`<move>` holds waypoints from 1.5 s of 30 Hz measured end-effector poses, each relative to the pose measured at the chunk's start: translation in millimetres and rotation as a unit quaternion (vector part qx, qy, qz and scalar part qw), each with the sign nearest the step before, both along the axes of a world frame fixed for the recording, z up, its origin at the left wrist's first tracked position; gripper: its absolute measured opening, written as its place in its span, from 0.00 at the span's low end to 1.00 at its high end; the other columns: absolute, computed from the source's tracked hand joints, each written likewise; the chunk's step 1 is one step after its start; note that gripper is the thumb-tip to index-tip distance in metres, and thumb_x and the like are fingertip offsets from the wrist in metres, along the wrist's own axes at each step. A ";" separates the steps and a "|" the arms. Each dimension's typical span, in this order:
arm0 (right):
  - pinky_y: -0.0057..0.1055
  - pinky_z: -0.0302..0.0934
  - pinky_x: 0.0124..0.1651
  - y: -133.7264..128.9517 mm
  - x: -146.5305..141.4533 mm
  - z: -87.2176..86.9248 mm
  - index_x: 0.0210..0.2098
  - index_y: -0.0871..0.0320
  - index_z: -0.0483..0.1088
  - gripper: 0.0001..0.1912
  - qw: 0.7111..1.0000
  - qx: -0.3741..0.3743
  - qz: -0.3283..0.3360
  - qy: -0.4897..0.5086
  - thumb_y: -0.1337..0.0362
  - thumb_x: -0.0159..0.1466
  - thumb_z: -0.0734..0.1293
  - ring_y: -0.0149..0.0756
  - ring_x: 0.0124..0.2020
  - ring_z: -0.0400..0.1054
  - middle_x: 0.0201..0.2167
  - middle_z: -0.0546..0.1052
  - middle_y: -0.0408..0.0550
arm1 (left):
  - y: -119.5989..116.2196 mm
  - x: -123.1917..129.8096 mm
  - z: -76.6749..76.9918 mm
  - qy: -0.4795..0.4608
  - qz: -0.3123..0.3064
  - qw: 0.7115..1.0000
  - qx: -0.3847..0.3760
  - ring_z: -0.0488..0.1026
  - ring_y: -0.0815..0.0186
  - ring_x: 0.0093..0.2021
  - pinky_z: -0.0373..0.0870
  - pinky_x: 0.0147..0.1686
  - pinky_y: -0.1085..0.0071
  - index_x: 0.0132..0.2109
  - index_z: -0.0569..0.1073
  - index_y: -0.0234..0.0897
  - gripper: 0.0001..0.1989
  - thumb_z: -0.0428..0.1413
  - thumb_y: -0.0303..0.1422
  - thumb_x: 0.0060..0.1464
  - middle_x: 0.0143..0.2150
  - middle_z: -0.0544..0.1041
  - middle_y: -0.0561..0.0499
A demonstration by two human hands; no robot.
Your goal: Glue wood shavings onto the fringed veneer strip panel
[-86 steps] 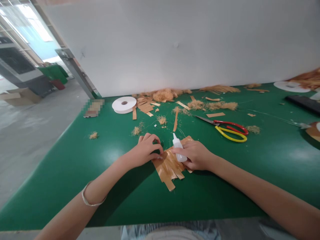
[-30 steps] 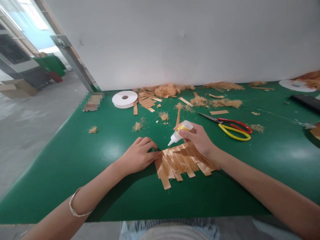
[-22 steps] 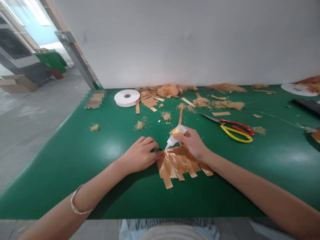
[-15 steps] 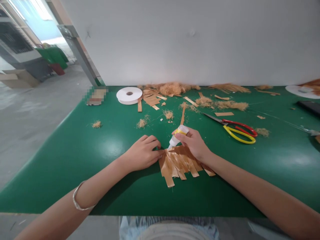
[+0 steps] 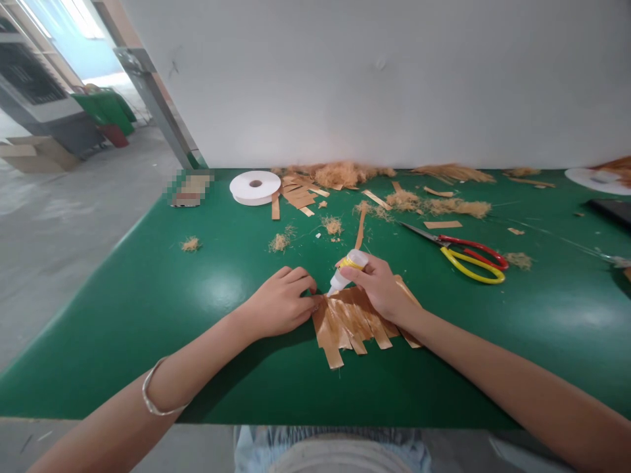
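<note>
My right hand (image 5: 382, 286) is wrapped round a white glue bottle (image 5: 353, 260) with a yellow label. The bottle is tilted, its nozzle pointing down at the top left edge of a sheet of overlapping tan strips (image 5: 348, 318). That sheet lies flat on the green table (image 5: 236, 387), its loose strip ends toward me. My left hand (image 5: 286, 301) rests on the table at the sheet's left corner, thumb and index finger closed on the edge of the tan strips.
Scissors (image 5: 453, 253) with red and yellow handles lie right of my hands. A white ribbon roll (image 5: 255, 188) sits at the back left. Fibre tufts (image 5: 345, 175) and cut strips line the back, by the white wall (image 5: 345, 85). A dark object (image 5: 611, 213) is at far right.
My right hand and the glue bottle have shifted slightly left and down, bringing the nozzle nearer the sheet's left corner. My left hand has stayed in place.
</note>
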State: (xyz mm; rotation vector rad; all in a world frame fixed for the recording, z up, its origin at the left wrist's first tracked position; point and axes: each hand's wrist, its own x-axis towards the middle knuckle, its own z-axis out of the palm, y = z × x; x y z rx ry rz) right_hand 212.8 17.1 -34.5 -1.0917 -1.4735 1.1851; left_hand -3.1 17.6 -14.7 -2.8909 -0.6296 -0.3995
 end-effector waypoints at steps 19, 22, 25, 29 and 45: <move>0.27 0.52 0.28 -3.1 -2.2 0.7 0.24 0.57 0.64 0.14 0.999 0.025 -0.026 0.003 0.55 0.56 0.69 0.27 0.24 0.58 0.22 0.65 0.39 | 0.1 -0.5 -0.4 0.007 0.000 1.000 -0.008 0.66 0.62 0.41 0.58 0.35 0.66 0.43 0.76 0.38 0.13 0.47 0.30 0.61 0.40 0.74 0.46; 0.27 0.52 0.28 -4.4 -2.2 2.5 0.24 0.57 0.63 0.15 0.999 0.033 -0.031 -0.007 0.54 0.56 0.69 0.27 0.24 0.57 0.22 0.64 0.39 | 0.4 -1.0 -1.2 0.010 -0.001 1.000 -0.008 0.66 0.61 0.41 0.58 0.35 0.66 0.43 0.76 0.38 0.13 0.47 0.31 0.61 0.40 0.74 0.46; 0.27 0.51 0.28 -4.2 -1.3 4.5 0.23 0.57 0.62 0.16 0.998 0.035 -0.042 -0.019 0.53 0.55 0.69 0.27 0.23 0.56 0.22 0.63 0.39 | 0.3 -1.4 -0.9 0.010 -0.002 1.000 -0.009 0.66 0.61 0.41 0.58 0.35 0.66 0.43 0.76 0.38 0.13 0.47 0.31 0.61 0.40 0.74 0.46; 0.27 0.50 0.26 -2.8 -0.2 5.5 0.23 0.57 0.62 0.17 0.997 0.035 -0.065 -0.027 0.52 0.55 0.69 0.27 0.23 0.54 0.21 0.62 0.39 | 0.4 -1.4 0.5 0.010 -0.002 1.000 -0.010 0.66 0.62 0.41 0.58 0.35 0.66 0.42 0.76 0.37 0.13 0.47 0.31 0.61 0.40 0.74 0.46; 0.25 0.45 0.23 -11.5 -6.2 19.1 0.21 0.57 0.56 0.20 0.958 0.178 -0.028 -0.222 0.52 0.57 0.67 0.26 0.21 0.49 0.18 0.58 0.37 | 0.7 -2.9 -0.6 0.000 -0.006 1.000 -0.009 0.66 0.62 0.42 0.58 0.35 0.66 0.40 0.75 0.37 0.12 0.47 0.31 0.60 0.39 0.73 0.46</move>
